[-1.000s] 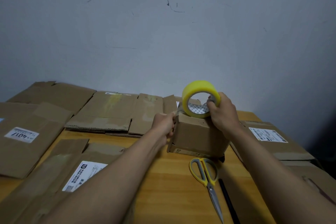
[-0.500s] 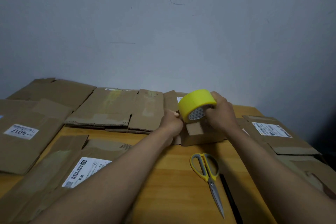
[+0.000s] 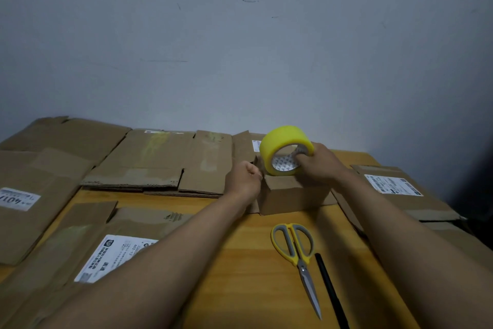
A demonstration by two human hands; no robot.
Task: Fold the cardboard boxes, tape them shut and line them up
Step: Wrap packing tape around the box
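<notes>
A small folded cardboard box (image 3: pixel 292 195) stands on the wooden table (image 3: pixel 253 262) in the middle. My right hand (image 3: pixel 321 163) grips a yellow tape roll (image 3: pixel 284 150), fingers through its core, and holds it on the box's top. My left hand (image 3: pixel 244 179) is curled at the box's left top edge, next to the roll; whether it pinches the tape end cannot be seen.
Yellow-handled scissors (image 3: pixel 296 251) and a black pen (image 3: pixel 330 291) lie in front of the box. Flattened cardboard boxes (image 3: pixel 149 160) cover the table's back, the left side (image 3: pixel 34 195) and the right side (image 3: pixel 400 195). A grey wall rises behind.
The box came down flat onto the table and the roll now stands more upright on its top. Both hands stayed at the box.
</notes>
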